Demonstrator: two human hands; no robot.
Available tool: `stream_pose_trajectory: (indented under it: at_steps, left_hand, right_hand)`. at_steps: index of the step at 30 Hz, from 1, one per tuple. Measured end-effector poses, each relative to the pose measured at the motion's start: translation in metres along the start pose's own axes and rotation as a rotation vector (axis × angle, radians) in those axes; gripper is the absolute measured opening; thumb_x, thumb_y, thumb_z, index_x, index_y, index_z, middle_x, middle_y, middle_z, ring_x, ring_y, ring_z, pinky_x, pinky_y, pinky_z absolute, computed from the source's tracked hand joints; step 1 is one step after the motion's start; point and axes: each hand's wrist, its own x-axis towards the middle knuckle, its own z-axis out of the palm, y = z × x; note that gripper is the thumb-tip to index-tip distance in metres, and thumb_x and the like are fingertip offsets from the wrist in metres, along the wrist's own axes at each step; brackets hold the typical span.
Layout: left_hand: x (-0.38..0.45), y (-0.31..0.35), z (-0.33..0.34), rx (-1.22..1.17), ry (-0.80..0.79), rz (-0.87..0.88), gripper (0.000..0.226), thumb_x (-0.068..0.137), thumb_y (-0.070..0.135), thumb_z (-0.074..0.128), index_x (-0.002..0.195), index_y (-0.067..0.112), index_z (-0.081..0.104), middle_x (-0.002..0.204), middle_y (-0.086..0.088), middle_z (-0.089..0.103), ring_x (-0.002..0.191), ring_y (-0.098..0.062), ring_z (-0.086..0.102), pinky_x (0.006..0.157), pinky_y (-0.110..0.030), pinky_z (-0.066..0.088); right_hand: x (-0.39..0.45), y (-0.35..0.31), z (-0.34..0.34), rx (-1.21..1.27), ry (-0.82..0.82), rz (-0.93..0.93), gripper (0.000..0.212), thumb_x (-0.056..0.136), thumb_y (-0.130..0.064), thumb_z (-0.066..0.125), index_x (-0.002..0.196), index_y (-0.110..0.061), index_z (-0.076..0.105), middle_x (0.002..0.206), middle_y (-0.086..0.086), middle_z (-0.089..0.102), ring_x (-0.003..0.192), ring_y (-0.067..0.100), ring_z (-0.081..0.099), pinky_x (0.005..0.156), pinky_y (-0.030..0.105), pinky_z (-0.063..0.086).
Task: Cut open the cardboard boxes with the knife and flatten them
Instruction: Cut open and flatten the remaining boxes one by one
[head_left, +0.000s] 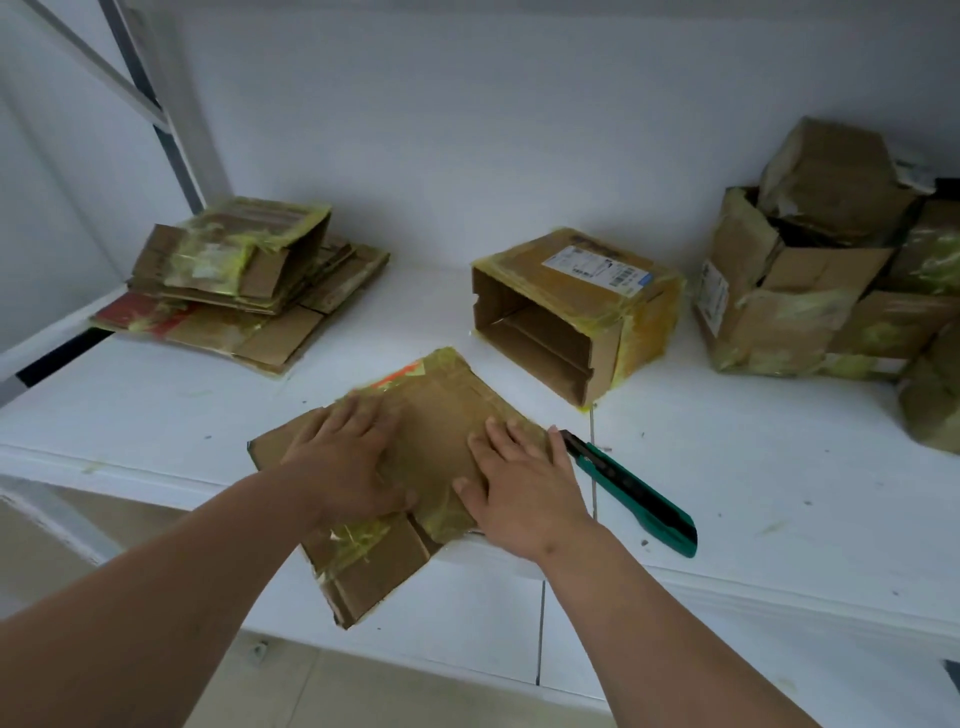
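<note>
Brown cardboard everywhere we look on this white tabletop (727, 467). From the head view, we start with the containers: the open box (566, 312) lies on its side at centre, its mouth turned toward us and to the left, and we see only bare cardboard walls and an inner flap inside it. A white shipping label sits on its upper face, with yellowish tape along its edges. At the far right a heap of crumpled boxes (831, 280) leans together, one sitting in the open top of another; what else they hold we cannot tell.

Now the piece in play: the flattened box (441, 426) lies at the near edge of the tabletop, its lower corner hanging out past the edge. It is creased, streaked with yellowish tape, and carries an orange strip near its far corner. Our left hand (348, 462) is on its left part, fingers spread, palm down. Our right hand (519, 493) presses on its right part, also flat with fingers splayed, gripping nothing.

The knife (631, 491), green and black, rests on the tabletop just beside the right hand, its tip end close to the flattened box's right edge. At the far left a stack of flattened cardboard (244, 291) is piled, well apart from the hands. Small scraps and specks dot the surface.
</note>
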Motion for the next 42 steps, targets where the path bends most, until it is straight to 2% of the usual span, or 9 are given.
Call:
stream_pose_trajectory:
  at_steps: [5,9,12,19,24,29,31,38,42]
  left_hand:
    - [-0.008,-0.013,0.026,-0.068,-0.023,-0.077,0.115,0.06,0.093,0.0,0.153,0.028,-0.019,0.161,0.007,-0.023,0.147,-0.014,-0.024,0.12,-0.042,-0.011]
    - [-0.006,-0.013,0.031,-0.041,-0.003,-0.067,0.118,0.057,0.094,-0.008,0.152,0.025,-0.02,0.16,0.006,-0.025,0.146,-0.015,-0.025,0.12,-0.042,-0.012]
    - [0.0,-0.019,0.027,-0.069,-0.045,-0.041,0.134,0.039,0.097,-0.021,0.153,0.026,-0.019,0.16,0.006,-0.025,0.146,-0.015,-0.025,0.119,-0.042,-0.012]
    - [0.011,-0.024,0.033,-0.087,0.093,-0.14,0.091,0.081,0.078,0.002,0.154,0.025,-0.016,0.16,0.005,-0.023,0.146,-0.013,-0.025,0.12,-0.042,-0.012]
    - [0.024,-0.043,0.023,-0.04,0.048,-0.085,0.098,0.072,0.083,-0.002,0.154,0.029,-0.014,0.161,0.006,-0.022,0.147,-0.015,-0.023,0.12,-0.041,-0.011]
    - [0.025,-0.043,0.015,0.066,0.263,-0.152,0.084,0.083,0.081,0.02,0.154,0.038,0.005,0.163,0.003,-0.003,0.149,-0.025,-0.004,0.12,-0.047,0.007]
    - [0.028,-0.044,0.014,-0.008,0.235,-0.154,0.081,0.085,0.079,0.024,0.153,0.038,0.009,0.16,0.004,0.01,0.146,-0.025,0.01,0.117,-0.046,0.016]
    - [0.033,-0.045,0.019,-0.146,-0.017,-0.139,0.101,0.073,0.087,0.006,0.153,0.032,-0.017,0.16,0.004,-0.025,0.148,-0.017,-0.022,0.12,-0.042,-0.006]
    - [0.033,-0.048,0.02,-0.127,-0.018,-0.106,0.101,0.08,0.086,0.022,0.153,0.03,-0.02,0.159,0.002,-0.028,0.147,-0.018,-0.025,0.12,-0.041,-0.009]
  right_hand:
    - [0.017,-0.014,-0.024,0.017,0.23,0.06,0.046,0.099,-0.043,0.036,0.139,-0.026,0.049,0.147,0.0,0.047,0.142,0.022,0.035,0.121,0.049,-0.003]
    - [0.027,-0.016,-0.008,-0.029,0.021,-0.037,0.06,0.102,-0.053,0.021,0.157,-0.035,0.005,0.167,-0.002,-0.006,0.153,0.021,-0.01,0.121,0.051,-0.008]
    - [0.035,-0.013,-0.006,-0.027,-0.115,-0.014,0.059,0.102,-0.056,0.013,0.156,-0.04,-0.002,0.165,-0.005,-0.015,0.151,0.021,-0.017,0.121,0.051,-0.009]
    - [0.044,-0.022,-0.004,-0.038,-0.149,0.069,0.065,0.097,-0.067,0.014,0.154,-0.044,-0.005,0.165,-0.003,-0.018,0.151,0.025,-0.019,0.12,0.054,-0.007]
    - [0.055,-0.026,-0.024,-0.11,-0.062,0.06,0.072,0.091,-0.073,0.028,0.154,-0.038,0.019,0.158,0.003,0.022,0.144,0.029,0.018,0.115,0.051,0.018]
    - [0.057,-0.026,-0.007,-0.074,-0.123,0.062,0.076,0.092,-0.073,0.013,0.157,-0.036,-0.004,0.163,-0.002,-0.024,0.148,0.023,-0.026,0.119,0.052,-0.014]
    - [0.06,-0.027,-0.006,-0.055,-0.121,0.054,0.076,0.095,-0.07,0.013,0.158,-0.031,-0.005,0.163,-0.003,-0.023,0.149,0.02,-0.025,0.12,0.051,-0.014]
    - [0.061,-0.028,-0.002,0.007,-0.146,0.098,0.071,0.095,-0.071,0.011,0.155,-0.041,-0.01,0.162,-0.009,-0.025,0.148,0.015,-0.025,0.12,0.048,-0.015]
    - [0.062,-0.03,-0.007,0.047,-0.157,0.114,0.058,0.101,-0.057,0.008,0.155,-0.042,-0.008,0.162,-0.01,-0.024,0.149,0.014,-0.024,0.12,0.047,-0.016]
